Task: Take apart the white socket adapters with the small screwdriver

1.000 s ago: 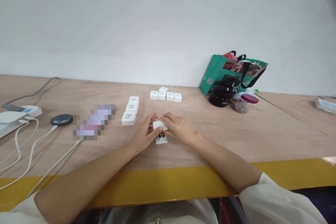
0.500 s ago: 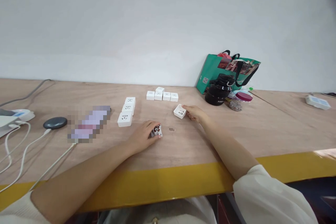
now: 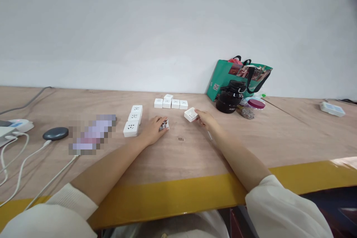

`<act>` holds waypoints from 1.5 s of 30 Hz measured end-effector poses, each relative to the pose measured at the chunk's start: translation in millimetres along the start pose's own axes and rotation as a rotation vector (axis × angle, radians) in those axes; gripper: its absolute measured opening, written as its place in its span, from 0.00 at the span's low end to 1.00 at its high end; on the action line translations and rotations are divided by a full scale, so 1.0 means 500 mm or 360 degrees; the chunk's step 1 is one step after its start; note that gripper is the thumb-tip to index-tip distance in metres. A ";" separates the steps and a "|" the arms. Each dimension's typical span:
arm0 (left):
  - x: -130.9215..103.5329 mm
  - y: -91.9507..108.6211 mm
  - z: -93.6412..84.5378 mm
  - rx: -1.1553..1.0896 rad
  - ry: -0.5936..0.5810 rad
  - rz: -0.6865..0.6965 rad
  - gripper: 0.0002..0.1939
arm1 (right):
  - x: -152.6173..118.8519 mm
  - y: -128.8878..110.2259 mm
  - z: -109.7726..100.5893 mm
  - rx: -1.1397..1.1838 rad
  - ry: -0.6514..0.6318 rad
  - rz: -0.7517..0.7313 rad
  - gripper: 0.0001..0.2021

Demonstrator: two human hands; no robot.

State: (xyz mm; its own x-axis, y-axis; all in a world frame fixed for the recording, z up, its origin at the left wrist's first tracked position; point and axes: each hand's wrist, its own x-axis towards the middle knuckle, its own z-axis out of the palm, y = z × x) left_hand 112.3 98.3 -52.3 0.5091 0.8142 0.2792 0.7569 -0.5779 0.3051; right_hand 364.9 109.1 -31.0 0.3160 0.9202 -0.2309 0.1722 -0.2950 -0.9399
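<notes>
My left hand (image 3: pixel 153 129) is closed round an open socket base (image 3: pixel 164 124), whose inner metal parts show past the fingertips, low over the wooden table. To its right, my right hand (image 3: pixel 205 119) grips a white socket cover (image 3: pixel 190 114) by its right side, tilted so that its hollow inside faces me. Left of my left hand, a column of white socket blocks (image 3: pixel 131 128) stands on the table. Behind both hands sits a row of similar socket blocks (image 3: pixel 167 103). A thin metal rod (image 3: pixel 210 135) shows beside my right wrist.
A black flask (image 3: pixel 229 98), a lidded jar (image 3: pixel 252 108) and a green bag (image 3: pixel 220 76) stand at the back right. On the left lie a blurred phone (image 3: pixel 95 134), a dark round device (image 3: pixel 55 133) and white cables (image 3: pixel 22 163). A white box (image 3: pixel 332 109) lies far right.
My left hand has moved away from me with the socket base. The socket cover in my right hand has tipped, showing more of its inside. The view has shifted slightly.
</notes>
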 end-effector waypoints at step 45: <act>-0.146 0.118 -0.032 -0.0253 -0.0305 -0.0045 0.33 | -0.208 -0.059 0.103 0.0653 -0.0272 -0.0973 0.08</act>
State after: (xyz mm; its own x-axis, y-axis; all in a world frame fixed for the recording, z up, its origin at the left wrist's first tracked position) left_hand 113.1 3.8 -40.3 0.5686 0.8171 0.0952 0.7058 -0.5440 0.4538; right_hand 278.8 35.5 7.8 0.1208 0.9262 0.3572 -0.1012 0.3695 -0.9237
